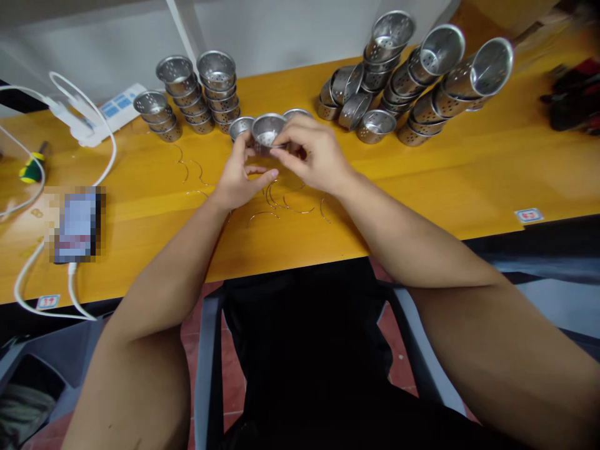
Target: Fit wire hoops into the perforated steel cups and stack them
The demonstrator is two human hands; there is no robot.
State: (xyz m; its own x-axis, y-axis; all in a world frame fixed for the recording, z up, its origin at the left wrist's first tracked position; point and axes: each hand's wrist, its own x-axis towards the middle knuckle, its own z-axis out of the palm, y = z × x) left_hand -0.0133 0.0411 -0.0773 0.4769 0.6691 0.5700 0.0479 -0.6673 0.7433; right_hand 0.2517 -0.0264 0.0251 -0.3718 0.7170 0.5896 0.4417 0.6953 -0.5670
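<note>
Orange wooden tabletop, glossy, glare along the grain. Pale grey-white wall behind it, with a white diagonal strut running up it. Red tiled floor below. Grey plastic chair under the tabletop edge. Small numbered stickers on the front edge. Lighting even, indoor.

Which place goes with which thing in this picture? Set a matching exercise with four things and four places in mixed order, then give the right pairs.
Things
1. perforated metal cup
2. upright stacks of cups
3. leaning stacks of cups
4. bent wires

Places
A. far right part of the table
B. flat on the table beneath the hands
C. held between the left hand and right hand
D. far left part of the table, by the white power strip

Pairs: 1-C, 2-D, 3-A, 4-B
</note>
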